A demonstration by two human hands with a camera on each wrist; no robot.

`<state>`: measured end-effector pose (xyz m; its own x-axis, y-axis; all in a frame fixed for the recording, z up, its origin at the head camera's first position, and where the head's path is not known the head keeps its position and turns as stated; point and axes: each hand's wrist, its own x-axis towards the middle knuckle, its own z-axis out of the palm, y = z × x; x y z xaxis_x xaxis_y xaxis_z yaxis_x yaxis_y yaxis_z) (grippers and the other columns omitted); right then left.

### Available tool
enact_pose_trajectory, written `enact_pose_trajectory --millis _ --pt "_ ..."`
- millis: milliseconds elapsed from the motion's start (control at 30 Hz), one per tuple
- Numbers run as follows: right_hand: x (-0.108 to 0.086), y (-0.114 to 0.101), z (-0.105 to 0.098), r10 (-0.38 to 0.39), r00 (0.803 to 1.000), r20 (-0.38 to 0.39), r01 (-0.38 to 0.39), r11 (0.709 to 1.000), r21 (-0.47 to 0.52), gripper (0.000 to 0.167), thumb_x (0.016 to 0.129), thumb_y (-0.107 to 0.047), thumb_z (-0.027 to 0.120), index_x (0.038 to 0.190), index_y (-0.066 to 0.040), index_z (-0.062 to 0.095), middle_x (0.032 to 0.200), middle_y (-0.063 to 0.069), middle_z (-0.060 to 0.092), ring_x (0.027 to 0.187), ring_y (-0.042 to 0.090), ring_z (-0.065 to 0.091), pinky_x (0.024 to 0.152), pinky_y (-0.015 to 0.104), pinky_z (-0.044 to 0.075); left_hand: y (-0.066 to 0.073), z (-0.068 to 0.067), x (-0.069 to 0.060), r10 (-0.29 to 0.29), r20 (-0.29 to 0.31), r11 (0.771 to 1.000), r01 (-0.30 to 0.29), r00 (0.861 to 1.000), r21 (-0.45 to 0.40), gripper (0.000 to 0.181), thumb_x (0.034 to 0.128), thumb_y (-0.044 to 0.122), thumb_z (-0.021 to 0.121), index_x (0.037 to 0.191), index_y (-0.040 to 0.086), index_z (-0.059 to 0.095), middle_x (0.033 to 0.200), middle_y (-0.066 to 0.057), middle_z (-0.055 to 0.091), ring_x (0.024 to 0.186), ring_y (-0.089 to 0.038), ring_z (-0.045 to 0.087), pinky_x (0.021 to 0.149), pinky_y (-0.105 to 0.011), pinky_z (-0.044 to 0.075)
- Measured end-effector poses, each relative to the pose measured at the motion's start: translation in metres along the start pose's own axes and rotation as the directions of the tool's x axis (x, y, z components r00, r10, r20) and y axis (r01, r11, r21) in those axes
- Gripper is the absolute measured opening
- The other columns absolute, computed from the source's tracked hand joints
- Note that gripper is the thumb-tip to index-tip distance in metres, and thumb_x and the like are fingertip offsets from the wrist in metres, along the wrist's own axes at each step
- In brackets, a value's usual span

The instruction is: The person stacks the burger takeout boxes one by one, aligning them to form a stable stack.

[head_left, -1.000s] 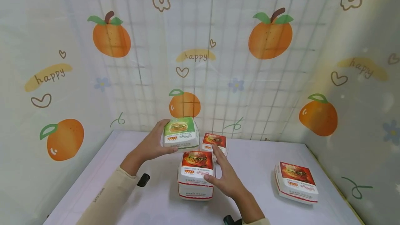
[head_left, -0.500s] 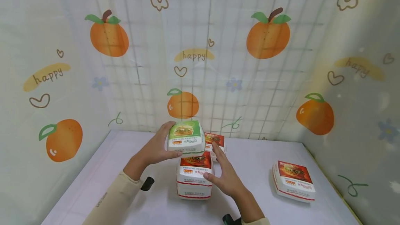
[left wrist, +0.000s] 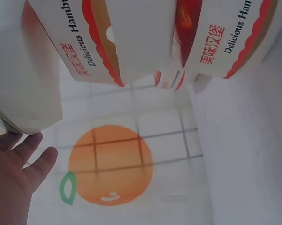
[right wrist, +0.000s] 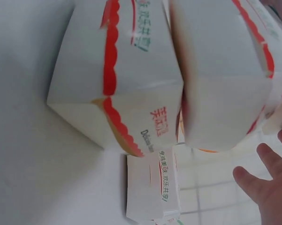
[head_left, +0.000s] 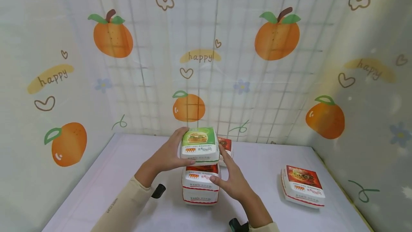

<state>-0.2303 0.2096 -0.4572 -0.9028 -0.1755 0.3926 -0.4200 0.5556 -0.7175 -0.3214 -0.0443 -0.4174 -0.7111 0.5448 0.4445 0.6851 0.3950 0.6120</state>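
Observation:
In the head view, my left hand (head_left: 165, 155) grips a green-topped burger box (head_left: 198, 146) by its left side, thumb along the front. The box hangs over a stack of two red-topped burger boxes, covering much of the top of the upper box (head_left: 199, 180); the lower box (head_left: 200, 196) rests on the table. Whether the green box touches the stack I cannot tell. My right hand (head_left: 234, 182) is at the stack's right side, fingers spread. In the right wrist view, its extended fingertips (right wrist: 246, 178) stand apart from the stacked boxes.
Behind the stack stands another red-topped burger box (head_left: 225, 146), partly hidden. One more red-topped box (head_left: 302, 185) lies at the right of the white table (head_left: 260, 174). A printed curtain (head_left: 231, 110) closes off the back and sides.
My left hand has carried the green-topped box rightward and slightly down, from left of the stack to over it. My right hand has stayed nearly in place beside the stack.

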Motion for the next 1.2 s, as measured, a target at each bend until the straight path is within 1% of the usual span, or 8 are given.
enact_pose_trajectory --millis 167,300,400,500,633,900,1067,1200 --pt "-0.001 -0.002 0.000 0.006 1.000 -0.007 -0.006 1.000 0.019 0.092 0.082 -0.048 0.069 0.155 -0.043 0.012 0.159 -0.003 0.021 0.142 0.037 0.023 0.097 0.074 0.027 0.006 0.003 0.003 0.003 -0.011 1.000 -0.003 1.000 0.008 0.113 0.0673 0.064 0.078 0.154 0.025 0.017 0.153 0.002 0.026 0.124 -0.014 0.040 0.099 -0.050 0.042" --pt "-0.002 -0.003 -0.002 -0.018 0.999 -0.026 0.019 0.999 0.030 0.091 0.083 -0.045 0.069 0.155 -0.043 0.013 0.159 -0.004 0.022 0.137 0.037 0.032 0.095 0.073 0.031 0.009 0.005 0.004 -0.004 -0.017 1.000 0.004 1.000 0.006 0.113 0.0677 0.064 0.077 0.155 0.026 0.016 0.153 -0.001 0.027 0.123 -0.015 0.040 0.099 -0.050 0.042" --pt "-0.002 -0.002 -0.003 -0.068 0.996 -0.051 0.069 0.997 0.020 0.084 0.088 -0.035 0.064 0.156 -0.038 0.014 0.160 -0.004 0.021 0.139 0.036 0.031 0.096 0.073 0.030 0.012 0.005 0.003 -0.028 -0.013 1.000 0.028 1.000 -0.004 0.114 0.0680 0.064 0.078 0.155 0.023 0.016 0.151 -0.001 0.030 0.121 -0.016 0.042 0.098 -0.051 0.042" --pt "-0.002 0.000 -0.003 -0.116 0.990 -0.084 0.117 0.993 0.002 0.073 0.095 -0.027 0.055 0.157 -0.029 0.016 0.160 -0.001 0.021 0.143 0.034 0.022 0.102 0.070 0.025 0.013 0.005 0.002 -0.057 -0.008 0.998 0.057 0.998 -0.013 0.115 0.0680 0.063 0.078 0.155 0.020 0.015 0.147 0.001 0.034 0.118 -0.016 0.044 0.097 -0.050 0.043" --pt "-0.002 0.002 -0.001 -0.129 0.982 -0.139 0.126 0.991 -0.035 0.062 0.101 -0.025 0.050 0.157 -0.023 0.022 0.157 0.002 0.028 0.141 0.034 0.028 0.104 0.067 0.025 0.015 0.005 0.001 -0.071 -0.018 0.997 0.071 0.997 -0.012 0.116 0.0672 0.062 0.079 0.155 0.021 0.016 0.143 0.003 0.037 0.115 -0.015 0.045 0.095 -0.048 0.045" --pt "-0.001 0.001 -0.001 -0.115 0.971 -0.209 0.107 0.993 -0.049 0.063 0.096 -0.028 0.063 0.152 -0.029 0.035 0.149 0.006 0.043 0.130 0.033 0.046 0.098 0.062 0.038 0.020 0.003 -0.002 -0.034 -0.035 0.999 0.034 0.999 0.001 0.117 0.0672 0.066 0.077 0.156 0.026 0.012 0.160 0.008 0.012 0.136 -0.018 0.032 0.104 -0.054 0.036" --pt "-0.003 0.000 -0.002 -0.127 0.963 -0.238 0.120 0.992 -0.040 0.064 0.092 -0.026 0.068 0.150 -0.027 0.040 0.145 0.006 0.048 0.129 0.032 0.047 0.095 0.061 0.042 0.018 -0.001 -0.007 0.003 -0.008 1.000 -0.003 1.000 -0.013 0.115 0.0681 0.064 0.078 0.156 0.032 0.011 0.160 0.011 0.011 0.135 -0.014 0.034 0.104 -0.052 0.036" --pt "-0.004 0.001 -0.003 -0.155 0.951 -0.268 0.150 0.988 -0.039 0.061 0.090 -0.024 0.071 0.146 -0.025 0.047 0.143 0.006 0.051 0.131 0.030 0.045 0.094 0.062 0.042 0.014 -0.004 -0.010 0.037 0.025 0.999 -0.036 0.999 -0.013 0.115 0.0697 0.062 0.078 0.157 0.029 0.009 0.160 0.012 0.011 0.135 -0.012 0.033 0.107 -0.051 0.032"
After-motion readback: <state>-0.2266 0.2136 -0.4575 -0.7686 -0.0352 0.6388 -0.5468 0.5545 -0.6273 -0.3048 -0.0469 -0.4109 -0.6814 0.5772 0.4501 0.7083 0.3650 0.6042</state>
